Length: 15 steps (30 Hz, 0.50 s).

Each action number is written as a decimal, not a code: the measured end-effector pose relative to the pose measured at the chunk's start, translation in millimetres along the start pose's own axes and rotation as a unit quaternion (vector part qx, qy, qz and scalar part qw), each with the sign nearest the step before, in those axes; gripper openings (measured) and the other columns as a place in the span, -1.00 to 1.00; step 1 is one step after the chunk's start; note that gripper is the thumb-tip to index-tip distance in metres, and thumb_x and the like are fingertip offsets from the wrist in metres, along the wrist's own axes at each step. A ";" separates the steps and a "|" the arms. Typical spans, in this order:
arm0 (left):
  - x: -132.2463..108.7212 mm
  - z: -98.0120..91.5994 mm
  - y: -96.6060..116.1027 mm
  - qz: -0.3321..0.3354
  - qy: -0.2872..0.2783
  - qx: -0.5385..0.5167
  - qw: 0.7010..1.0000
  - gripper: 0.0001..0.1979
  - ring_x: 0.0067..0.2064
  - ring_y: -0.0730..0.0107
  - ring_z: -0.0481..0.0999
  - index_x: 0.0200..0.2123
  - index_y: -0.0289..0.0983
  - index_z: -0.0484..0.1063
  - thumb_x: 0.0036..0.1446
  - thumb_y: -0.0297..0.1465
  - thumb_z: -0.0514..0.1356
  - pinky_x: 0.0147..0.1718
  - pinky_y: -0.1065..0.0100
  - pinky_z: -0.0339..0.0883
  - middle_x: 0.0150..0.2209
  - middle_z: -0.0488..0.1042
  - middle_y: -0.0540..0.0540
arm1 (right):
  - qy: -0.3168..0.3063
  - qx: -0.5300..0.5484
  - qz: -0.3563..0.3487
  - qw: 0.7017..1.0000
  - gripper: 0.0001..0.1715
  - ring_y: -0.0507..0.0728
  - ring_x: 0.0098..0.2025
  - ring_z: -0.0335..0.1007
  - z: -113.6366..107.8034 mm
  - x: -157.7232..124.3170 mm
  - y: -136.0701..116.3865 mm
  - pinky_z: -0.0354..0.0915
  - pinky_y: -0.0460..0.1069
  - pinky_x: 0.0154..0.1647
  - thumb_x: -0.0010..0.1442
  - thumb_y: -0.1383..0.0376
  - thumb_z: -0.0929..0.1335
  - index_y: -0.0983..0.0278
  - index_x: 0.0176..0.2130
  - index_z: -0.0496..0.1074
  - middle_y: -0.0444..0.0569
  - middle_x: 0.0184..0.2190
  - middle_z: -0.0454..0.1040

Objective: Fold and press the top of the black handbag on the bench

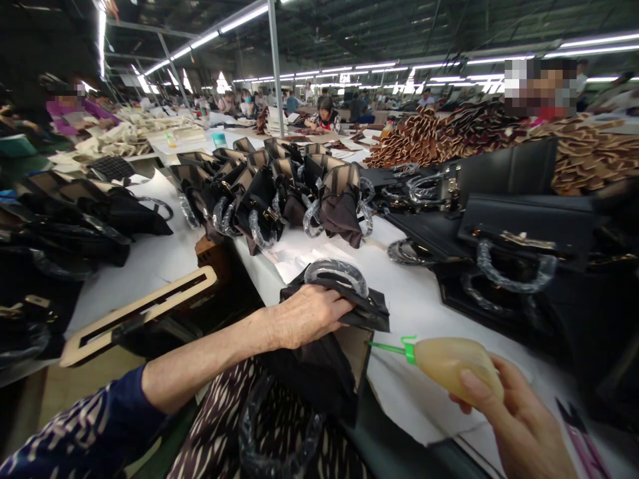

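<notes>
Okay, left hand (312, 316) curled closed on a fold of the black bag (324, 369), which sits at 6 o'clock in view. Right hand (514, 409) partly open, wrapped round the yellowish bottle (452, 366), thumb along its near side. Bottle's green nozzle (389, 348) aims at 9 o'clock, tip at the bag's edge; can't tell if touching. Bag has 2 handles in plastic, 1 above the left hand, 1 hanging below. Scissors (585, 447) at 4 o'clock, tan frame (140, 316) at 8. Upright bags (254, 193) clustered at 11, more bags (529, 223) at 3, others (94, 206) at 9. Brown pieces (424, 136) piled at 2, cream pieces (124, 136) at 10. Co-worker (327, 118) at 12.
</notes>
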<state>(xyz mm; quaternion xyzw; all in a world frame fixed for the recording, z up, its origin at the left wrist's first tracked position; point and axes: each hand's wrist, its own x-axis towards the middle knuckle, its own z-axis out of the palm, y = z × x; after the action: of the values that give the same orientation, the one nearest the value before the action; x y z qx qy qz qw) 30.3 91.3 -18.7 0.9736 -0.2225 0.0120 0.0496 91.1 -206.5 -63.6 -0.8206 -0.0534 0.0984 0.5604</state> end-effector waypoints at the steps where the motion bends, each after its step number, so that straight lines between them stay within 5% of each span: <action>1: -0.3 -0.2 0.4 -0.003 -0.003 -0.002 1.000 -0.85 -0.25 0.20 0.44 -0.16 -0.32 0.30 0.20 -0.42 0.13 -0.27 0.25 0.32 -0.29 0.42 -0.14 | 0.015 0.009 0.002 1.000 -0.33 0.20 -0.36 0.33 3.2 0.0 -3.6 0.24 0.05 -0.27 0.06 -0.17 0.38 0.22 -0.03 0.34 -0.09 -0.35 0.46; 7: -1.6 -0.1 0.5 -0.004 -0.008 -0.010 1.000 -0.84 -0.25 0.21 0.44 -0.15 -0.32 0.30 0.20 -0.40 0.14 -0.26 0.26 0.32 -0.27 0.43 -0.15 | 0.029 -0.004 0.029 0.999 -0.18 0.24 -0.36 0.35 3.8 0.5 -5.6 0.24 0.08 -0.29 -0.08 -0.23 0.43 0.26 -0.04 0.34 -0.06 -0.38 0.47; 15: -1.2 -0.4 0.7 -0.001 -0.004 -0.001 1.000 -0.82 -0.23 0.23 0.45 -0.11 -0.34 0.30 0.23 -0.41 0.12 -0.22 0.29 0.31 -0.22 0.45 -0.17 | 0.044 0.001 0.030 0.999 -0.26 0.19 -0.39 0.34 6.5 -9.7 -17.9 0.26 0.04 -0.30 -0.01 -0.21 0.40 0.24 -0.06 0.33 -0.08 -0.37 0.48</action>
<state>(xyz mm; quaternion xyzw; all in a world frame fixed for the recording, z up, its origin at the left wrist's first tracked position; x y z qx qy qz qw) 28.9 91.2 -18.3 0.9737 -0.2222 0.0078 0.0494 80.6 -195.9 -48.2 -0.8250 -0.0036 0.0790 0.5596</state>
